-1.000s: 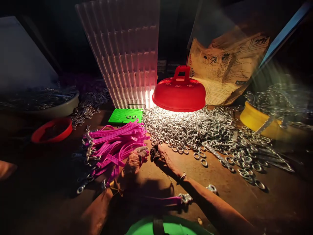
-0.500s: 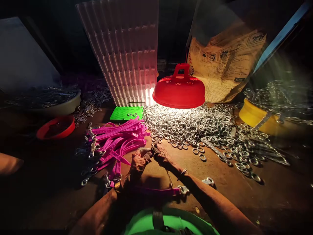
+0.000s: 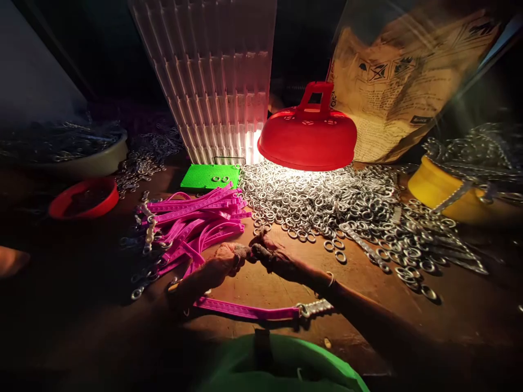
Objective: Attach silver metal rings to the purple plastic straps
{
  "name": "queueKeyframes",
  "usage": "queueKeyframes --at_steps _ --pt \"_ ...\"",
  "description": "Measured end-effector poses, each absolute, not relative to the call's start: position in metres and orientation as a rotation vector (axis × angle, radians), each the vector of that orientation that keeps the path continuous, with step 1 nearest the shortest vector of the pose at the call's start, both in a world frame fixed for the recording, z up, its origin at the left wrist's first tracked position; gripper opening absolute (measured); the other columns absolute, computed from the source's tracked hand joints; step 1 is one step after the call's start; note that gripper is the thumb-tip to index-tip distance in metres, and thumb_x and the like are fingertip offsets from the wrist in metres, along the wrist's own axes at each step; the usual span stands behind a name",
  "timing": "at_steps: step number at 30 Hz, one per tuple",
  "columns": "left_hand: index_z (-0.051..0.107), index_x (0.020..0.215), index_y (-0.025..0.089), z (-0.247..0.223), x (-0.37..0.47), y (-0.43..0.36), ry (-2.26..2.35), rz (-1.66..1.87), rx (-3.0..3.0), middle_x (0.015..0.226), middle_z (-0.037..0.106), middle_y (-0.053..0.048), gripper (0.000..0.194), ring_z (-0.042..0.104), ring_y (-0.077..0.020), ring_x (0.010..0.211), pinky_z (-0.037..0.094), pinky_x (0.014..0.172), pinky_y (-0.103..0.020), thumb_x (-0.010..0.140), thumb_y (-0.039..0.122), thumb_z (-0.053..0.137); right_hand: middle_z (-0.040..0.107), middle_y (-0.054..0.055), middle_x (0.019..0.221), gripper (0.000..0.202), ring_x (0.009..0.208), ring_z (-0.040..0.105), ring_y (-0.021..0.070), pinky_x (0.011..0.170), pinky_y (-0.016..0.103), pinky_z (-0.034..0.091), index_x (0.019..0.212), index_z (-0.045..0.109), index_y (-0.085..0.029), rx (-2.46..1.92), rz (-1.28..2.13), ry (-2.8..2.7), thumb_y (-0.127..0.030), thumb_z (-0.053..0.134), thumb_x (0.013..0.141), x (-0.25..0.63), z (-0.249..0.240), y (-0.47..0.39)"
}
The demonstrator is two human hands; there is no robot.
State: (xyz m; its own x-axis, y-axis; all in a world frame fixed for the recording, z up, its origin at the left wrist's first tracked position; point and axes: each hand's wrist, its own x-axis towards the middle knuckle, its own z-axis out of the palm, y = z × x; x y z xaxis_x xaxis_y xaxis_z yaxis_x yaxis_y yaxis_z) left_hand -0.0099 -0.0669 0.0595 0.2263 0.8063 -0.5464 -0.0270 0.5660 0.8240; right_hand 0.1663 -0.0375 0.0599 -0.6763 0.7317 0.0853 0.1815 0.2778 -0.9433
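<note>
My left hand (image 3: 229, 260) and my right hand (image 3: 272, 255) meet over the wooden table, fingertips touching. Both are closed in a pinch; whatever is between the fingers is too small and dark to make out. Beyond them spreads a pile of metal rings (image 3: 302, 212), with a few loose ones close to my right hand. A bundle of magenta straps (image 3: 196, 223) with metal chain ends lies behind my left hand. Nearer to me, one magenta strap (image 3: 249, 311) runs across the table below both hands, its chain end (image 3: 316, 308) passing under my right forearm.
A red lamp shade (image 3: 308, 139) lights the rings. Behind stand a ribbed panel (image 3: 212, 92) and a printed paper sack (image 3: 392, 109). A green perforated tray (image 3: 200, 176), a red bowl (image 3: 108, 204) and a yellow tub (image 3: 429, 188) flank the pile. Green fabric (image 3: 286, 365) is at the front.
The view has shifted slightly. My right hand has turned, its fingers spread a little above the pinch. My forearms have moved, showing more of the front strap. A thin strand below my right hand no longer shows.
</note>
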Motion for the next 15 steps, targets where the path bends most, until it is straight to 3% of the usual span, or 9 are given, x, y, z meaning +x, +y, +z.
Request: queueKeyframes --at_steps 4,7,10,12,15 --pt "0.055 0.061 0.015 0.084 -0.018 -0.086 1.061 0.594 0.937 0.044 0.032 0.007 0.036 0.021 -0.004 0.039 0.01 0.04 -0.023 0.065 0.049 0.066 0.053 0.0 0.067 0.014 0.051 0.038 0.0101 0.047 0.022 0.027 0.102 0.048 -0.018 -0.877 1.285 -2.311 -0.026 0.049 0.09 0.179 0.083 -0.08" --pt "0.054 0.061 0.014 0.092 -0.02 -0.103 1.029 0.424 1.064 0.046 0.03 0.007 0.039 0.022 -0.0053 0.043 0.012 0.042 -0.024 0.074 0.05 0.06 0.057 0.002 0.073 0.014 0.056 0.042 0.0117 0.053 0.024 0.026 0.103 0.047 -0.018 -0.977 1.034 -2.452 -0.018 0.05 0.089 0.185 0.091 -0.114" --pt "0.044 0.054 0.015 0.094 -0.015 -0.12 0.976 0.351 1.105 0.05 0.03 0.006 0.046 0.024 -0.0058 0.048 0.015 0.045 -0.023 0.076 0.052 0.059 0.055 -0.001 0.07 0.014 0.054 0.041 0.0102 0.052 0.024 0.024 0.1 0.043 -0.017 -1.04 1.058 -2.568 -0.013 0.047 0.087 0.189 0.087 -0.137" --pt "0.038 0.052 0.016 0.093 -0.01 -0.132 0.93 0.375 1.085 0.051 0.032 0.006 0.051 0.025 -0.0056 0.049 0.017 0.046 -0.023 0.076 0.056 0.06 0.053 -0.002 0.066 0.013 0.05 0.038 0.009 0.049 0.024 0.021 0.099 0.041 -0.018 -1.057 1.155 -2.562 -0.018 0.046 0.087 0.193 0.08 -0.145" --pt "0.047 0.059 0.013 0.087 -0.004 -0.152 0.885 0.407 0.957 0.052 0.036 0.005 0.05 0.028 -0.0056 0.049 0.019 0.045 -0.022 0.075 0.059 0.061 0.054 -0.002 0.063 0.021 0.048 0.035 0.009 0.047 0.025 0.019 0.102 0.04 -0.017 -1.012 1.193 -2.462 -0.029 0.048 0.087 0.198 0.07 -0.153"
